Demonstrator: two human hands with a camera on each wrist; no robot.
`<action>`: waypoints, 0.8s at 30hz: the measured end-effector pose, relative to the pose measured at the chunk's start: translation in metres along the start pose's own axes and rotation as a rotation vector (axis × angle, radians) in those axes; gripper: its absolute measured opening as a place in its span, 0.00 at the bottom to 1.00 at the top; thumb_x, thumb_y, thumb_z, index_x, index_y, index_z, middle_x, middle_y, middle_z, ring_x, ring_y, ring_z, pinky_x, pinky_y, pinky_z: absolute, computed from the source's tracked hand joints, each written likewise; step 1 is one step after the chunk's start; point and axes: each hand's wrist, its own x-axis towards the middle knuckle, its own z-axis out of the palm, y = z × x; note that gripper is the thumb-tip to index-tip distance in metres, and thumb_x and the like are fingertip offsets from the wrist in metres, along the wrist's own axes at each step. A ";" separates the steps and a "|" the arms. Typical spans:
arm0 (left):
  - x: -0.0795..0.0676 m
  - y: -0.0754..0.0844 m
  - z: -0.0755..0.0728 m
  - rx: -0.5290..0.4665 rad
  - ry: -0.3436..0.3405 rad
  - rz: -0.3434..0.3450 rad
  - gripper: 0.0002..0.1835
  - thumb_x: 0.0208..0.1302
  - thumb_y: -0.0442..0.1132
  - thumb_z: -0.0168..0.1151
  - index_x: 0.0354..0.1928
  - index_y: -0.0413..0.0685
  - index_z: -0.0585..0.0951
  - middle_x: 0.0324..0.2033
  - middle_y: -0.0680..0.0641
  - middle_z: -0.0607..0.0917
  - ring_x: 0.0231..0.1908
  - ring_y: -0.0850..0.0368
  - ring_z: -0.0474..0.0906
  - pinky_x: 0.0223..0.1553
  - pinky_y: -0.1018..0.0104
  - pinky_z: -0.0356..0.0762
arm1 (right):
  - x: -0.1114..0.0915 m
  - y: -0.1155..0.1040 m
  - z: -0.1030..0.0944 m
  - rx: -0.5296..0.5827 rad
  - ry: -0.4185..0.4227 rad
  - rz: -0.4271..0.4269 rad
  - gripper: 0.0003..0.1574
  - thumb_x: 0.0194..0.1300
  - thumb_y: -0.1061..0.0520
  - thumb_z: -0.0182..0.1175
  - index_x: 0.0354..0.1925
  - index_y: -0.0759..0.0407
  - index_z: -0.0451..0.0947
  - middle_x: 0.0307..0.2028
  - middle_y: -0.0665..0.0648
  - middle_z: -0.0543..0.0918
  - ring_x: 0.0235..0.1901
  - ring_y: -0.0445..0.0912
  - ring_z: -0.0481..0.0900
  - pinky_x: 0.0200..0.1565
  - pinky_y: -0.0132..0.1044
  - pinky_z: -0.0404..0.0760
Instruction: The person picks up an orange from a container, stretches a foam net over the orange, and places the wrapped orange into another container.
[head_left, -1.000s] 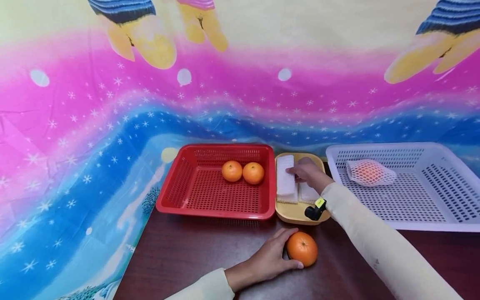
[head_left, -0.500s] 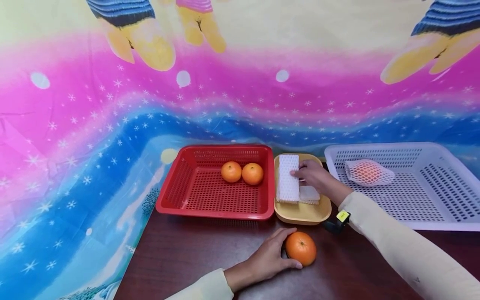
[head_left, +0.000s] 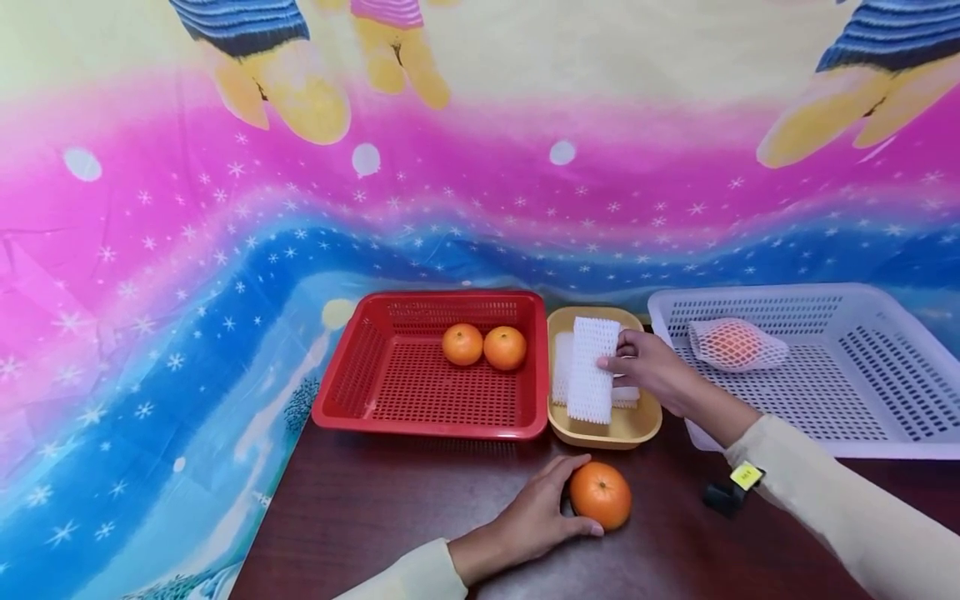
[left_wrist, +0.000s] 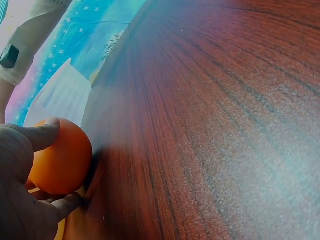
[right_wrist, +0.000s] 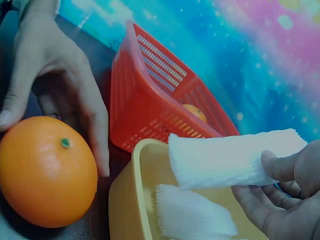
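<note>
Between red basket (head_left: 431, 430) left and white basket (head_left: 862, 451) right, your right hand (head_left: 651, 367) pinched mesh sleeve (head_left: 592, 371) over yellow tray (head_left: 637, 427); your left hand (head_left: 534, 522) curved round orange (head_left: 602, 497) on dark table (head_left: 352, 508), near side; printed cloth (head_left: 480, 192) hung far.

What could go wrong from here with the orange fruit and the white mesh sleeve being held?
The round orange fruit might roll if the left hand loosens, since it rests on a smooth, dark wooden table.

The flat white foam-mesh sleeve might slip or twist, since the right hand pinches it along one side only.

Its flattened shape might also make the sleeve awkward to open, particularly while the left hand is busy with the fruit.
</note>
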 end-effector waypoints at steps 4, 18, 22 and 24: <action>0.000 0.000 0.000 0.000 -0.001 -0.003 0.46 0.56 0.51 0.79 0.73 0.48 0.68 0.65 0.54 0.77 0.64 0.65 0.74 0.67 0.67 0.73 | -0.014 -0.004 -0.003 -0.018 0.005 -0.012 0.28 0.74 0.58 0.61 0.60 0.76 0.64 0.52 0.67 0.78 0.44 0.40 0.84 0.51 0.41 0.87; -0.007 0.019 -0.016 0.017 0.128 0.006 0.35 0.71 0.54 0.64 0.74 0.48 0.67 0.67 0.50 0.75 0.67 0.57 0.72 0.68 0.59 0.73 | -0.065 -0.020 -0.001 -0.081 0.017 -0.124 0.35 0.71 0.57 0.65 0.66 0.76 0.65 0.55 0.73 0.81 0.45 0.36 0.85 0.47 0.34 0.87; -0.014 0.040 -0.024 -0.106 0.194 0.002 0.30 0.74 0.48 0.62 0.72 0.48 0.67 0.65 0.49 0.76 0.64 0.54 0.74 0.65 0.59 0.75 | -0.081 -0.022 0.004 -0.176 0.095 -0.171 0.35 0.69 0.56 0.67 0.65 0.73 0.68 0.52 0.70 0.83 0.42 0.36 0.84 0.42 0.32 0.86; -0.014 0.048 -0.027 -0.221 0.228 0.000 0.27 0.75 0.45 0.61 0.70 0.47 0.67 0.63 0.48 0.77 0.61 0.52 0.76 0.63 0.61 0.77 | -0.089 -0.022 0.007 -0.210 0.131 -0.202 0.33 0.68 0.56 0.68 0.64 0.70 0.70 0.50 0.68 0.84 0.39 0.36 0.83 0.38 0.32 0.85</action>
